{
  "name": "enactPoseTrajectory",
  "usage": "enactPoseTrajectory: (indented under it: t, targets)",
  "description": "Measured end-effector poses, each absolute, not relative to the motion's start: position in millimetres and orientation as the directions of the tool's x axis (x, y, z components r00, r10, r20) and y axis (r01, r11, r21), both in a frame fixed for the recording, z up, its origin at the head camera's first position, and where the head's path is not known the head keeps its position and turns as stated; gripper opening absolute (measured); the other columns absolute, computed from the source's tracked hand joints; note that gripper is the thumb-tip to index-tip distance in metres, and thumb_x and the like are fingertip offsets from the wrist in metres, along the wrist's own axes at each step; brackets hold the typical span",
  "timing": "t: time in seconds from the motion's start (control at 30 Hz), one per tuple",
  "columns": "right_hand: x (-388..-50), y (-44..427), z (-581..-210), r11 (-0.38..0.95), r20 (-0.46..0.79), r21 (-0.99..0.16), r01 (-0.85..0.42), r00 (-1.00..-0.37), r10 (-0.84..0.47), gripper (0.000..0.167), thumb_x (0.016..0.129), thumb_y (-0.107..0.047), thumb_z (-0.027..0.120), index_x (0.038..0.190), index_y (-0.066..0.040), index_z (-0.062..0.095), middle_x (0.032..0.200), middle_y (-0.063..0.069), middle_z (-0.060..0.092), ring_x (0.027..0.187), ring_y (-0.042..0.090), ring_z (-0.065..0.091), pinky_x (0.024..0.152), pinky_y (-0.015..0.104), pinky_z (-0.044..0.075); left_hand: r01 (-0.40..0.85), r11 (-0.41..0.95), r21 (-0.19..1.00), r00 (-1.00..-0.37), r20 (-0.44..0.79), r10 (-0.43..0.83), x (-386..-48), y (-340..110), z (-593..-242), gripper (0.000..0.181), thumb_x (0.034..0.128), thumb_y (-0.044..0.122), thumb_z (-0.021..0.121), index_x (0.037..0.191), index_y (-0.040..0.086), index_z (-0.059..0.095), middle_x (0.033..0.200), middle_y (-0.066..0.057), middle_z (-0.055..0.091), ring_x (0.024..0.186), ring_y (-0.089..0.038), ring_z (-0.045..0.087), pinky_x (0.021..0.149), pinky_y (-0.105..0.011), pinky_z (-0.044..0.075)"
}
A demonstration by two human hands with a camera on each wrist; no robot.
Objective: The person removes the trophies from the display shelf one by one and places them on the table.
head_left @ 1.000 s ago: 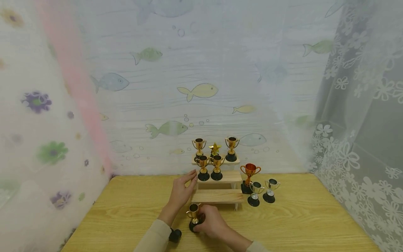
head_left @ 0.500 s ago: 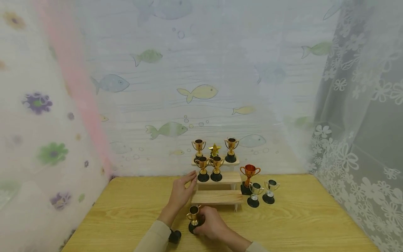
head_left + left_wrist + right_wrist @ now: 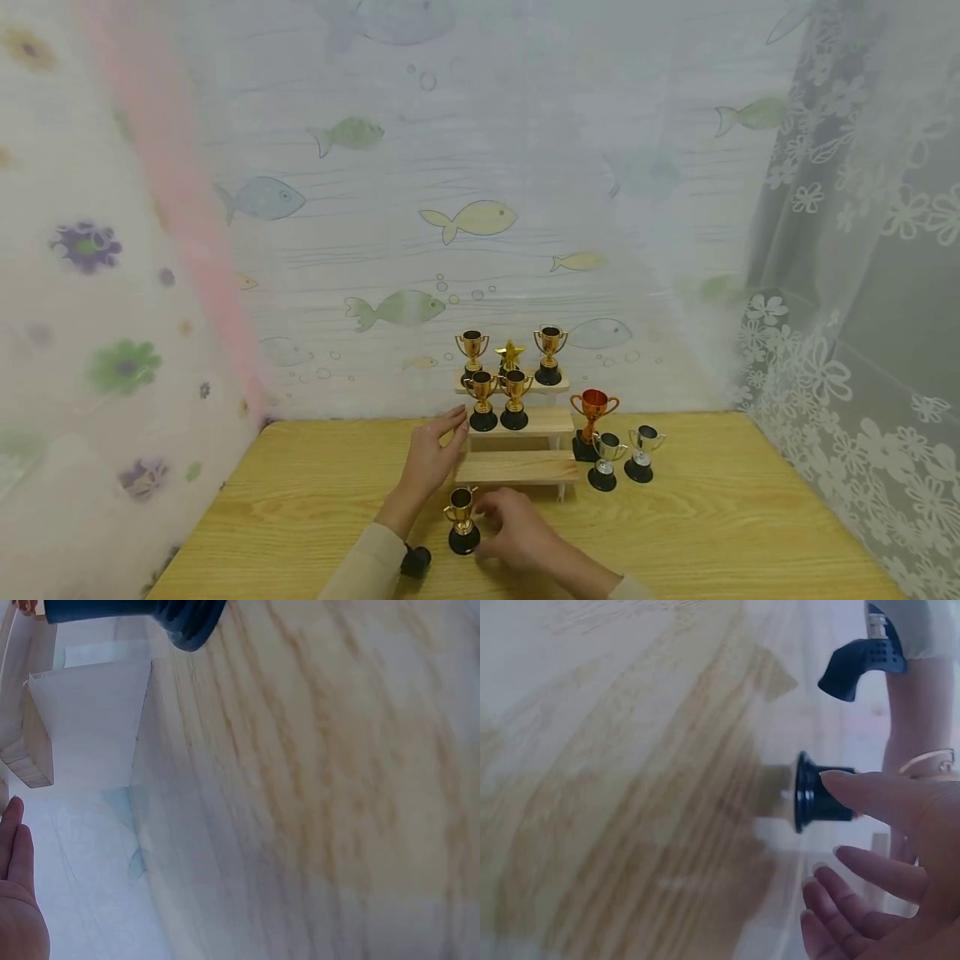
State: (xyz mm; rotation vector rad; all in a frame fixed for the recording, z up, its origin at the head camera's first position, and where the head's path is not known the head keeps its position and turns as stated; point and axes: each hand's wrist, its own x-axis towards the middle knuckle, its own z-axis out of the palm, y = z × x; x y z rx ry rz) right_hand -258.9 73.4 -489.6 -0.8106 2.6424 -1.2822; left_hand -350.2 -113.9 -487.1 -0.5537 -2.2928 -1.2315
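A small gold trophy cup with a black base stands upright on the table, in front of a stepped wooden stand. My right hand is just right of it, thumb and fingers spread apart. In the right wrist view the thumb overlaps the trophy's black base; whether it touches cannot be told. My left hand lies at the stand's left side, its fingertips by the middle step. The left wrist view shows its straight fingers near the stand's wooden edge.
Several gold trophies and a gold star trophy occupy the upper steps. Right of the stand are an orange trophy and two silver trophies, on the table. A black wrist camera sits at the left wrist.
My right hand has let go of the gold trophy cup and drawn slightly to the right. The cup stays standing in place, and the left hand has not moved.
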Motion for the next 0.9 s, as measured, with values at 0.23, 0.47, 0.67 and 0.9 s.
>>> enactPoseTrajectory:
  t: [0.23,0.47,0.67,0.9]
  targets:
    - [-255,87,-480,0.528,0.194,-0.712,-0.464,-0.852,-0.487,0.042,0.071,-0.009,0.091,0.107,0.0,0.071,0.101,0.009,0.068,0.089,0.027,0.062,0.076,0.031,0.05,0.538,0.515,0.668,-0.819,0.558,0.131,-351,-115,-488,0.033,0.1031,0.019,0.063,0.128,-0.002,0.07,0.138,-0.011,0.065,0.128,-0.031,0.061,0.106,-0.052,0.049]
    - [-255,99,-471,0.515,0.195,-0.718,-0.467,-0.846,-0.496,0.044,0.077,-0.014,0.089,0.114,0.002,0.071,0.105,0.011,0.067,0.092,0.03,0.063,0.076,0.032,0.052,0.566,0.516,0.643,-0.796,0.59,0.138,-353,-115,-489,0.033,0.1027,0.018,0.063,0.127,-0.003,0.07,0.136,-0.011,0.066,0.125,-0.034,0.063,0.104,-0.054,0.05]
    - [-255,106,-465,0.516,0.216,-0.718,-0.467,-0.854,-0.473,0.042,0.081,-0.018,0.087,0.116,-0.001,0.072,0.107,0.009,0.066,0.097,0.032,0.061,0.082,0.039,0.053,0.564,0.517,0.644,-0.796,0.59,0.134,-353,-115,-490,0.034,0.1032,0.02,0.063,0.127,-0.003,0.07,0.136,-0.013,0.066,0.125,-0.034,0.063,0.103,-0.055,0.05]
    - [-259,119,-457,0.512,0.253,-0.725,-0.46,-0.87,-0.424,0.045,0.083,-0.022,0.086,0.117,0.0,0.069,0.111,0.014,0.067,0.102,0.037,0.062,0.088,0.052,0.054,0.555,0.519,0.65,-0.804,0.58,0.133,-352,-115,-488,0.034,0.1029,0.021,0.064,0.127,-0.001,0.071,0.137,-0.012,0.065,0.126,-0.033,0.063,0.104,-0.053,0.05]
